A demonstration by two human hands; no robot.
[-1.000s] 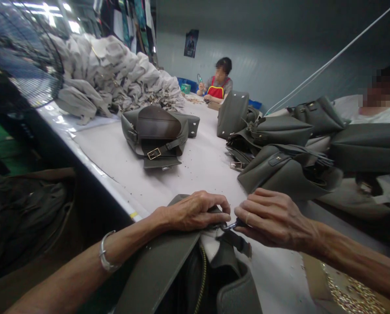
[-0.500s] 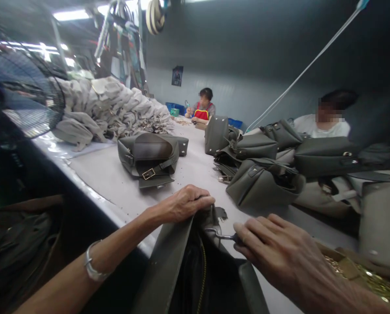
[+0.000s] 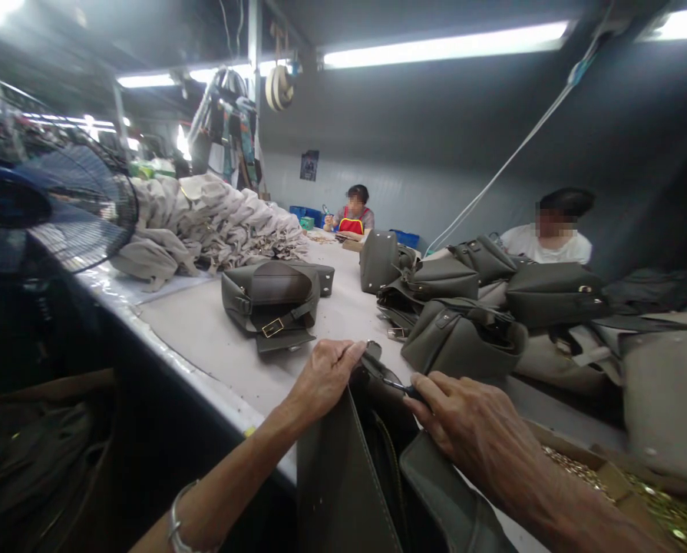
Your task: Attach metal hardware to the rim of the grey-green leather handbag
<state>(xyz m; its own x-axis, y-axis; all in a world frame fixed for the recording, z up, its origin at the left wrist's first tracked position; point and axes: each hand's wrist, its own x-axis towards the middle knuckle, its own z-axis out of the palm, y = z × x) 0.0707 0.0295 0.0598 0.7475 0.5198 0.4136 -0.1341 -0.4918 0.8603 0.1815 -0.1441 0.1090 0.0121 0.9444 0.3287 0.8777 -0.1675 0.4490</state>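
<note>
Olive handbag held upright at the near edge of the table. Top rim of the bag pinched by the left hand, fingers clamped together. A small metal tool gripped in the closed fingers of the right hand, tip at the bag's opening. Finished bags piled toward the right edge.

Olive-green handbag, beige bag pile, blue fan, red apron, pale table.

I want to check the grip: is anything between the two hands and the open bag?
Nothing visible. The left hand grips the bag at its rim; the right hand holds a small tool over its opening.
</note>
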